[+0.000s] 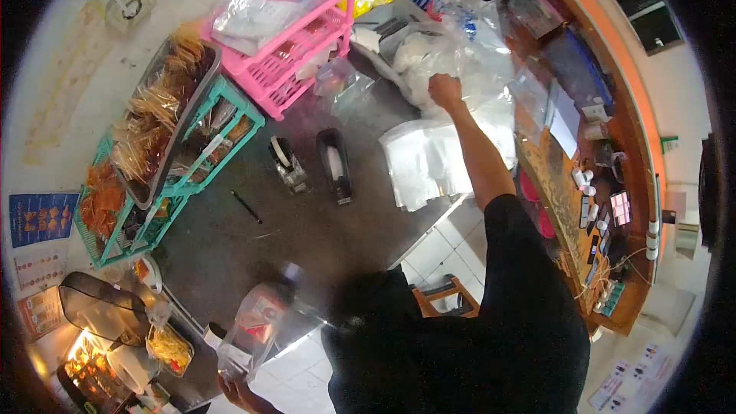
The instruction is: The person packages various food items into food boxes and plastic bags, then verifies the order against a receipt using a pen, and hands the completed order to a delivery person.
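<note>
At lower left, my left hand [236, 391] is closed at the end of a clear plastic bag [249, 327], which has a red and white packet or label [263, 314] inside. The bag extends over the edge of the dark table [222, 245]. My right arm reaches across to the far side, where my right hand [446, 93] is curled into a fist over a heap of clear plastic bags [483, 69]. What its fingers hold is hidden. Just below that hand lies a stack of flat, shiny clear bags [422, 165].
Two tape dispensers [287, 165] [334, 167] and a black pen [246, 207] lie mid-table. Pink stacked baskets [280, 80] stand behind, with green baskets [207, 149] of packaged snacks to the left. A wooden shelf [571, 207] runs along the right; a lamp [84, 345] glows lower left.
</note>
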`<state>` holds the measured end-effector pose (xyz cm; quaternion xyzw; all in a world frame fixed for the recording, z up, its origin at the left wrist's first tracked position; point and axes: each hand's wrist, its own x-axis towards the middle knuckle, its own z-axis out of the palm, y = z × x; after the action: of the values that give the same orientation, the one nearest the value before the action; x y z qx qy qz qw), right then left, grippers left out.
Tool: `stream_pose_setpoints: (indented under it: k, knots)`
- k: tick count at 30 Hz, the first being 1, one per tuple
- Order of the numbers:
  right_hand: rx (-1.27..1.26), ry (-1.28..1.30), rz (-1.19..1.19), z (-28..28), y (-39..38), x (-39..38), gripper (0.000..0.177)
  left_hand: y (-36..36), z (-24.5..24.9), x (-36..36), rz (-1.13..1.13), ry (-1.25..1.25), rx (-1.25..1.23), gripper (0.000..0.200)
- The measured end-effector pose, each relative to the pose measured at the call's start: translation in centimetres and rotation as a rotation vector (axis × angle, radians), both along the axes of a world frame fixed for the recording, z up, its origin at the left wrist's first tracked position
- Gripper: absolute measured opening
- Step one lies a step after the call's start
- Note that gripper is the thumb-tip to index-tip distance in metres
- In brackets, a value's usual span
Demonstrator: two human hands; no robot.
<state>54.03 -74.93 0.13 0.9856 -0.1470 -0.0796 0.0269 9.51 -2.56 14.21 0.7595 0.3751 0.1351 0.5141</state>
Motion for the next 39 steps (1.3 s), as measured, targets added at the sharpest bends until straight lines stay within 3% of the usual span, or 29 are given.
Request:
stream_pose_setpoints:
  k: [1, 2, 4, 5, 7, 8, 10, 12, 13, 15, 16, 18, 19, 21, 22, 23, 24, 26, 27, 29, 30, 32, 33, 35, 38, 39]
  knots:
    - [-0.044, 0.203, 0.001, -0.2, 0.2, 1.1, 0.045, -0.3, 0.5, 0.2, 0.015, 0.004, -0.007, 0.047]
    - [-0.032, 0.216, 0.004, -0.7, 1.0, 1.0, 0.045, -0.4, 1.1, 0.4, 0.025, 0.003, -0.021, 0.047]
    - [-0.109, -0.505, 0.082, 0.4, 5.2, 1.5, 0.037, -0.7, 1.8, 1.1, 0.039, -0.01, -0.038, 0.048]
    - [-0.098, -0.507, 0.093, -0.3, 7.6, 2.8, 0.037, -1.2, 2.1, 1.5, 0.036, -0.015, -0.042, 0.048]
    - [0.272, -0.671, 0.256, -3.1, 10.7, 4.1, 0.024, -3.9, 3.0, 4.2, 0.092, 0.013, -0.001, 0.052]
    - [0.398, -0.711, 0.313, -4.5, 11.3, 4.2, 0.021, -3.9, 2.7, 4.3, 0.128, -0.028, -0.06, 0.053]
    - [0.478, -0.404, 0.221, -6.8, 10.6, 6.5, 0.014, -5.2, 3.2, 5.5, 0.143, -0.068, -0.089, 0.057]
    - [0.581, -0.505, 0.242, -7.6, 8.9, 6.9, 0.011, -4.1, 3.1, 5.3, 0.131, -0.081, -0.074, 0.058]
    - [0.472, -0.544, 0.364, -4.9, 8.8, 6.5, 0.01, -4.2, 2.8, 4.9, 0.101, -0.089, -0.074, 0.059]
    - [0.812, -0.597, 0.241, -0.7, 9.5, 3.9, 0.019, -4.1, 2.4, 5.4, 0.04, -0.065, -0.064, 0.061]
    - [1.194, -0.484, 0.116, -3.3, 8.1, 3.5, 0.025, -2.8, 1.0, 4.2, 0.027, -0.045, -0.073, 0.062]
    - [1.216, -0.364, -0.027, 5.0, 16.6, -2.0, 0.027, -3.8, 1.5, 5.3, 0.062, -0.159, -0.183, 0.066]
    - [1.411, -0.426, 0.184, 9.7, 22.5, -5.0, 0.024, -4.5, 2.1, 6.0, 0.119, -0.197, -0.254, 0.067]
    - [1.109, -0.318, 0.445, 13.4, 29.0, -11.0, 0.019, -4.0, 2.1, 6.1, 0.074, -0.212, -0.289, 0.064]
    - [1.062, -0.487, 0.788, 14.2, 33.1, -14.3, 0.019, -4.1, 2.6, 6.6, 0.069, -0.234, -0.309, 0.063]
    - [1.453, -0.198, 0.694, 15.5, 38.8, -18.4, 0.018, -4.2, 3.2, 7.0, 0.049, -0.261, -0.337, 0.063]
    - [1.252, -0.11, 1.132, 18.0, 42.6, -19.8, 0.028, -4.3, 3.4, 7.0, 0.046, -0.276, -0.36, 0.062]
    - [1.234, 0.232, 1.353, 15.8, 50.9, -24.4, 0.021, -4.0, 3.5, 6.5, 0.051, -0.281, -0.413, 0.061]
    - [0.857, 0.418, 1.395, 13.4, 55.7, -26.6, 0.016, -3.8, 3.6, 6.3, 0.062, -0.271, -0.437, 0.061]
    - [1.096, 0.165, 1.578, 2.6, 62.1, -28.4, 0.025, -3.6, 3.0, 5.8, 0.046, -0.289, -0.436, 0.061]
    - [0.907, 0.412, 1.546, 3.1, 64.1, -28.1, 0.03, -3.4, 2.9, 5.4, 0.028, -0.249, -0.474, 0.061]
    - [0.675, 0.626, 1.493, 6.4, 65.4, -27.5, 0.034, -3.7, 3.0, 5.3, 0.039, -0.297, -0.49, 0.061]
    - [0.958, 0.818, 1.136, 9.5, 64.7, -27.5, 0.037, -3.6, 2.8, 5.1, 0.043, -0.325, -0.528, 0.061]
    - [1.17, 0.968, 0.743, 9.5, 64.4, -28.4, 0.039, -3.3, 2.4, 4.6, 0.051, -0.379, -0.584, 0.061]
    - [1.209, 0.568, 1.014, 3.6, 65.7, -28.5, 0.035, -2.0, 2.7, 4.2, 0.012, -0.407, -0.582, 0.061]
    - [1.152, 0.504, 1.225, 3.2, 65.7, -27.6, 0.034, -1.4, 2.9, 4.1, 0.007, -0.425, -0.584, 0.061]
